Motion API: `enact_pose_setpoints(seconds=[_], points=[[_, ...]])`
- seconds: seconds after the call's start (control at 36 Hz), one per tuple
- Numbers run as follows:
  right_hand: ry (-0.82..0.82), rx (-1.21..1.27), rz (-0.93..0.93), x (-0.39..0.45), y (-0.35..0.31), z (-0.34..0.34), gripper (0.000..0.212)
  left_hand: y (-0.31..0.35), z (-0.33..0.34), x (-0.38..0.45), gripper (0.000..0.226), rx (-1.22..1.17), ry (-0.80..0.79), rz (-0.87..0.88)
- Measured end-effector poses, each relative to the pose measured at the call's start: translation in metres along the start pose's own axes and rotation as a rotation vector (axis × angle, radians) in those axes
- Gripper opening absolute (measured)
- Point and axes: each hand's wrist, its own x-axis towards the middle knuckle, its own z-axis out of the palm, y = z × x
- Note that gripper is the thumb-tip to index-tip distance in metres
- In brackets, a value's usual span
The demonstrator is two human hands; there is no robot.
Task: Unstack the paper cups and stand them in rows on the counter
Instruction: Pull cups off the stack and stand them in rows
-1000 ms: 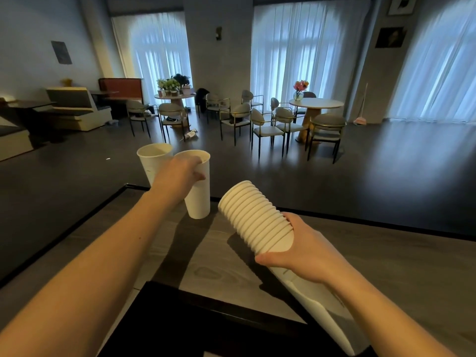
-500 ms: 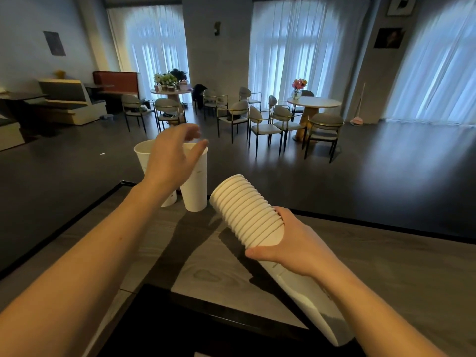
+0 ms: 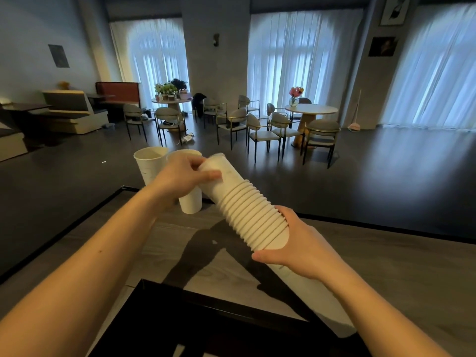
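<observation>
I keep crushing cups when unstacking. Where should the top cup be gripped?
Grip the top cup around its exposed wall just past the stack's rims, from the far-left end, as the left hand does; it tilts that way.

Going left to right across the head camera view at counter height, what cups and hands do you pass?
Far-left cup → left hand, gripping the top cup of the stack → stack → right hand. The second standing cup sits behind the left hand, so it is left out.
</observation>
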Motion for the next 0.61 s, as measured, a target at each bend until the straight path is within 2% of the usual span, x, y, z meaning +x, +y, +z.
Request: enact_pose_setpoints(seconds=[0.08,0.14,0.28,0.42,0.53,0.61], points=[[0.036,-0.025,0.067,-0.003,0.011,-0.007,0.107,0.006,-0.009,0.013,0.021,0.032,0.257,0.121],[0.050,-0.072,0.129,-0.005,0.019,-0.010,0.109,0.006,-0.006,0.021,0.014,0.179,0.328,0.224],[0.057,-0.167,0.172,-0.006,0.030,-0.009,0.112,-0.023,0.041,0.031,0.009,0.636,0.047,0.346],[0.057,-0.154,0.159,0.000,0.033,-0.004,0.112,-0.037,0.055,0.045,0.027,0.814,0.160,0.439],[0.069,-0.140,0.138,0.006,0.032,-0.001,0.112,-0.035,0.055,0.061,0.033,0.903,0.151,0.367],[0.075,-0.129,0.125,0.011,0.032,0.001,0.111,-0.038,0.051,0.068,0.034,0.906,0.153,0.380]])
